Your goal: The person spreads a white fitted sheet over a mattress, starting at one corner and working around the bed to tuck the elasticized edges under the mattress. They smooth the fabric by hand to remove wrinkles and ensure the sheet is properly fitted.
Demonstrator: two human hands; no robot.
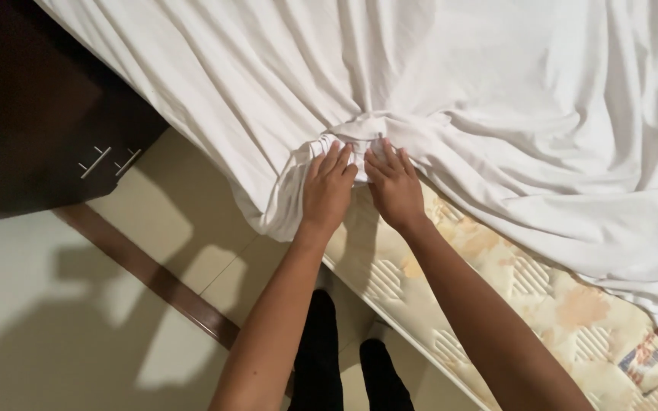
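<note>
While my fingers press down side by side, my left hand (327,189) and my right hand (394,186) both rest on a gathered bunch of white bedsheet (359,137) at the edge of the bed. My left fingers lie flat and slightly spread over the bunched fold, fingertips pointing up into the cloth, with the thumb side hidden against the fabric; I cannot tell whether that hand pinches the cloth or only presses on it. My right fingers curl a little at the tips, digging into the same gather just beside the left, and the two hands nearly touch at the index fingers. Neither hand is closed into a fist.

The sheet's folds radiate away from that bunch, so the cloth lies mostly above and beyond my fingertips, spreading wide across the bed, with a loose flap hanging down under my left palm over the bed's side. Below my right wrist the sheet is pulled back and the patterned mattress (542,304) shows bare, cream with pale orange quilted patches, running down to the lower right. A dark wooden cabinet (39,114) with metal handles stands at the upper left, well apart from my hands. The pale tiled floor (62,327) lies below, crossed by a brown strip.
</note>
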